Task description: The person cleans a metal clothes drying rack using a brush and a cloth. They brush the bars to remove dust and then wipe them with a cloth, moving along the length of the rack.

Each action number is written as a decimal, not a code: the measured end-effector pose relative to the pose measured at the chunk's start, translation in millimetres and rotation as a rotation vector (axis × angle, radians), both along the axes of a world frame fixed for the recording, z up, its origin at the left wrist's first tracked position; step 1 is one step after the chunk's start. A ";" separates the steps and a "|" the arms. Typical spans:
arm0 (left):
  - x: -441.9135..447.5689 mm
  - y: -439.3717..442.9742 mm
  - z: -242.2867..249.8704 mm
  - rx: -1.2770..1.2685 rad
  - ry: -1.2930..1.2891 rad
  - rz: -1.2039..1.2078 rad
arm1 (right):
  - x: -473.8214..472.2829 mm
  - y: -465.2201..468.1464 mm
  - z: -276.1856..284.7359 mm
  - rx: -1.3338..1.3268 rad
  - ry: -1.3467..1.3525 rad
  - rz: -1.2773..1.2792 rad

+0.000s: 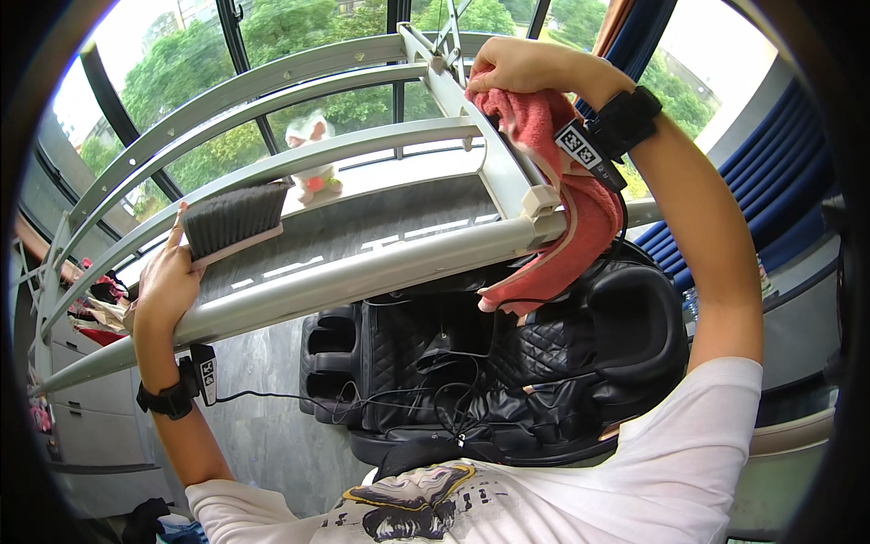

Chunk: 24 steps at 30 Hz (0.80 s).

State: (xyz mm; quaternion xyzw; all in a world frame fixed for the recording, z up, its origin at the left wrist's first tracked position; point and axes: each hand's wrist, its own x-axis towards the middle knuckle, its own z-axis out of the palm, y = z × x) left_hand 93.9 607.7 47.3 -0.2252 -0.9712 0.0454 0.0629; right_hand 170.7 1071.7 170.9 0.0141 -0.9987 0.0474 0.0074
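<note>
My left hand grips a bristle brush, its dark bristles turned upward and its pale back below. It is beside the thick lower tube of a silvery metal frame. At the upper right, my right hand holds a red towel bunched under its fingers. The towel lies against the frame's flat upright bar and drapes down past the beige joint, its lower end hanging loose. Part of the tube's right end is hidden behind the towel.
A white plush rabbit stands on the windowsill behind the curved rails. Below the frame sits a black massage chair with loose cables across it. Blue curtains hang at right; drawers stand at lower left.
</note>
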 end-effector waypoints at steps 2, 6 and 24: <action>0.7 -0.1 0.7 0.026 0.008 -0.003 | -3.3 6.4 -6.9 -0.072 0.117 -0.004; 3.2 1.7 3.0 0.042 -0.027 0.007 | -14.5 8.8 -14.4 0.106 0.230 0.030; 9.1 8.2 10.1 -0.033 -0.070 0.080 | 22.6 -15.9 -9.9 0.290 0.072 0.024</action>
